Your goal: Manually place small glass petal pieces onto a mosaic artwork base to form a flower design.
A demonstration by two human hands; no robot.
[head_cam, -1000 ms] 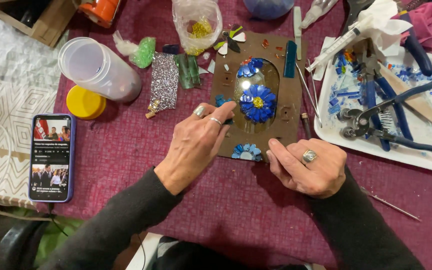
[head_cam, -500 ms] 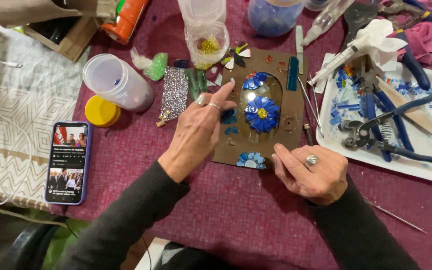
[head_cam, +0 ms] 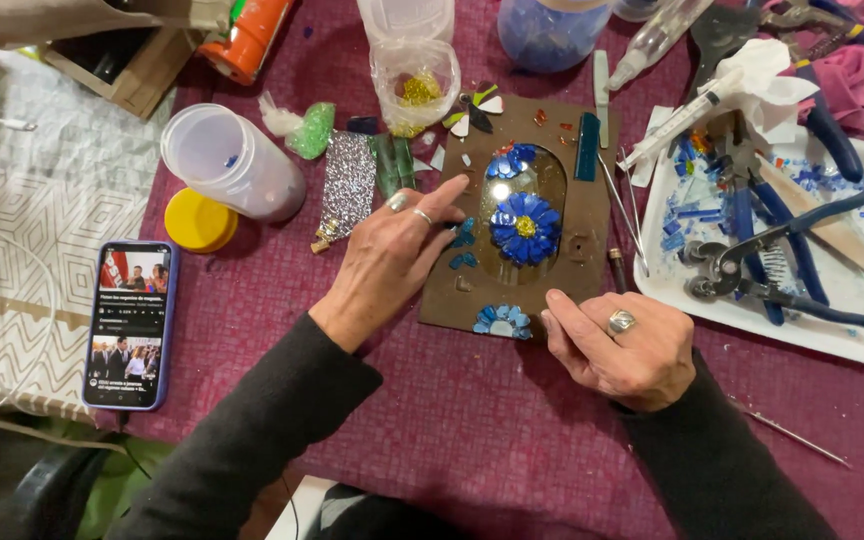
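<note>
A brown board (head_cam: 584, 262) with an oval mirror lies on the dark red cloth, and a blue glass flower (head_cam: 524, 226) with a yellow centre sits on the mirror. My left hand (head_cam: 392, 255) rests flat on the board's left edge, fingers extended beside small blue glass pieces (head_cam: 463, 240); it holds nothing that I can see. My right hand (head_cam: 617, 345) is curled at the board's lower right corner, next to a smaller pale blue flower (head_cam: 502, 321). Whether its fingers pinch anything is hidden. Both hands wear rings.
A white tray (head_cam: 842, 345) at right holds blue-handled pliers (head_cam: 782, 250) and glass chips. A clear jar (head_cam: 232, 160) lies on its side by a yellow lid (head_cam: 200, 220). A phone (head_cam: 132, 322) with a video playing lies at left. Cups and bags stand behind.
My left hand slid up along the board's left edge. My right hand stayed at the lower right corner. The view shifted slightly.
</note>
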